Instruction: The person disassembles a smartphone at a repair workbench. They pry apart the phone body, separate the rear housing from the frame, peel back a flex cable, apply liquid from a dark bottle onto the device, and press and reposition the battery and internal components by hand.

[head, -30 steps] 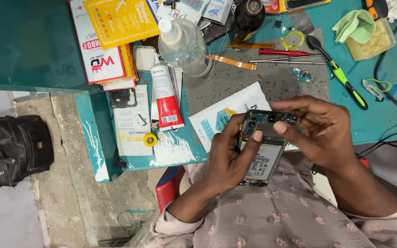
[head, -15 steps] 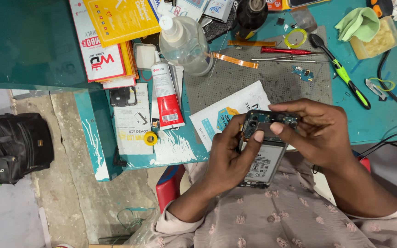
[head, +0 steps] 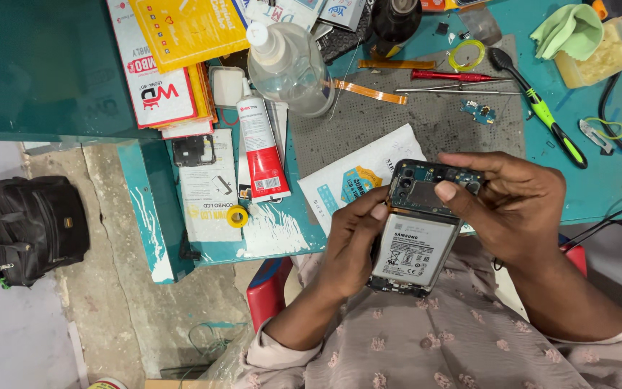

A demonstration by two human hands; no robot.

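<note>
Opened black smartphone with exposed white battery [head: 417, 234]: over lap, near teal counter [head: 599, 180] edge. Left hand [head: 350, 241] grips its side; right hand [head: 516, 205] pinches top, fingertip apparently pressing. Position unchanged from moments earlier.

Teal table [head: 599, 180] — red-and-white tube [head: 260, 148], yellow tape ring [head: 237, 216], black bag [head: 30, 227].

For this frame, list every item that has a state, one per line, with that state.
Phone: back cover off, battery and board exposed, held in both hands.
Left hand: gripping the phone's left edge.
Right hand: fingers on the phone's top end.
Clear bottle: capped, upright.
Red and white tube: capped, lying flat.
Black bag: on the floor, whether closed is unclear.
Green-handled tool: lying unused.
</note>
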